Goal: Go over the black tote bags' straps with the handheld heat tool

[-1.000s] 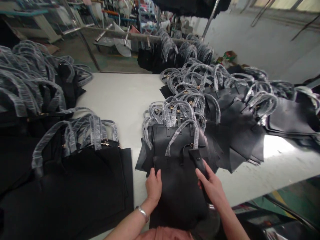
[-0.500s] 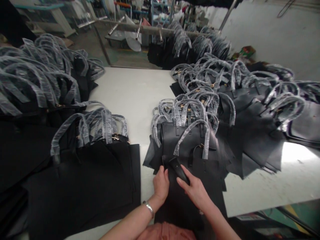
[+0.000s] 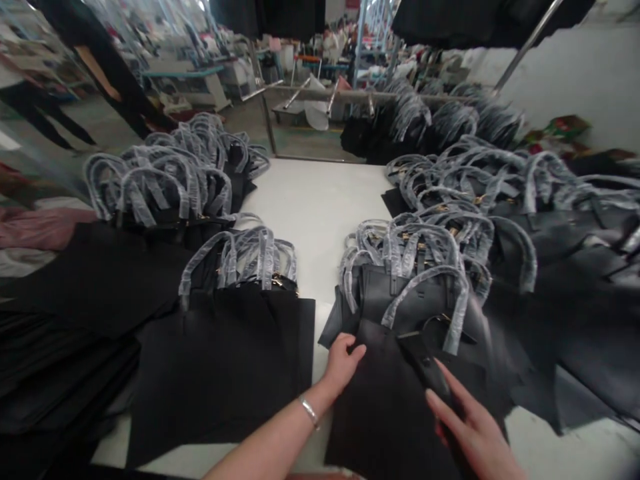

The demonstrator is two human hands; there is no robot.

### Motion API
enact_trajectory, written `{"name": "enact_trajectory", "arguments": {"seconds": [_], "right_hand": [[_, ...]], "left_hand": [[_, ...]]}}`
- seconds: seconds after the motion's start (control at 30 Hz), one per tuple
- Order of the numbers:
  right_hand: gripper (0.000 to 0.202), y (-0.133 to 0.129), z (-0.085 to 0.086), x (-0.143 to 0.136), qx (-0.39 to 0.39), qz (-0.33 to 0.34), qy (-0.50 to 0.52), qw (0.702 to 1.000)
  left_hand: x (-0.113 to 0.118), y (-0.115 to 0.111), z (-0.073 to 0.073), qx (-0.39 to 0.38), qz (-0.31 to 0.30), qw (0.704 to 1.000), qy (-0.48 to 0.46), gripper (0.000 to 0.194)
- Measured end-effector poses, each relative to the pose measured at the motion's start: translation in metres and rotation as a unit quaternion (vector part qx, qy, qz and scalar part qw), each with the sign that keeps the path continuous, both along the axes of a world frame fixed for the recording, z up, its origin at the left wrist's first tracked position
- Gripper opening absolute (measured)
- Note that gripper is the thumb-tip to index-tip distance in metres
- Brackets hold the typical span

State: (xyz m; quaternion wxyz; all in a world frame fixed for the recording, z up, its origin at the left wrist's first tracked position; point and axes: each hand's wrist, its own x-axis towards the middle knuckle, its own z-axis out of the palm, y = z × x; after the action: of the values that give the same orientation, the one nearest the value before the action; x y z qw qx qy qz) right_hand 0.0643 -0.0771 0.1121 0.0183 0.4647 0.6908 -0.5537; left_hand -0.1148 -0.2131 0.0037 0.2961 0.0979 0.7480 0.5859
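My left hand (image 3: 344, 363), a silver bracelet at its wrist, has thumb and fingers curled at the left edge of a black leather-like bag panel (image 3: 385, 400). In my right hand (image 3: 467, 417) is a black elongated handheld tool (image 3: 429, 367), its wide flat end pointing up and left over the panel; its exact kind is not clear. Just beyond the tool, a plastic-wrapped bag handle (image 3: 423, 293) arches up from the panel. Beneath lie more black bag panels (image 3: 400, 287) with wrapped handles and gold-coloured fittings.
Left of my hands lies another stack of black panels (image 3: 235, 360) with wrapped handles (image 3: 240, 260). More piles sit at the far left (image 3: 165, 180) and right (image 3: 530, 180) of the white table (image 3: 320, 207). A metal rail (image 3: 310, 92) crosses behind. People (image 3: 100, 67) stand at the far left.
The view has tilted up and turned left. My right hand has moved right with the tool, away from my left hand. My left hand stays near the panel's left edge.
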Motion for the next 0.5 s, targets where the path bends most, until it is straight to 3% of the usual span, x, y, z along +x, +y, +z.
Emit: {"name": "enact_trajectory", "arguments": {"seconds": [0.17,0.33,0.5], "right_hand": [[0.080,-0.012,-0.001,-0.032,-0.035,0.080,0.014,0.996],[0.084,-0.011,0.003,-0.049,-0.082,0.094,0.041,0.991],[0.100,-0.011,0.001,-0.052,-0.123,0.059,0.005,0.991]], "left_hand": [[-0.013,0.010,0.017,0.200,-0.050,0.973,-0.108,0.040],[-0.006,0.008,0.029,0.210,-0.049,0.967,-0.139,0.041],[0.009,0.010,0.019,0.235,-0.047,0.962,-0.129,0.037]]}}
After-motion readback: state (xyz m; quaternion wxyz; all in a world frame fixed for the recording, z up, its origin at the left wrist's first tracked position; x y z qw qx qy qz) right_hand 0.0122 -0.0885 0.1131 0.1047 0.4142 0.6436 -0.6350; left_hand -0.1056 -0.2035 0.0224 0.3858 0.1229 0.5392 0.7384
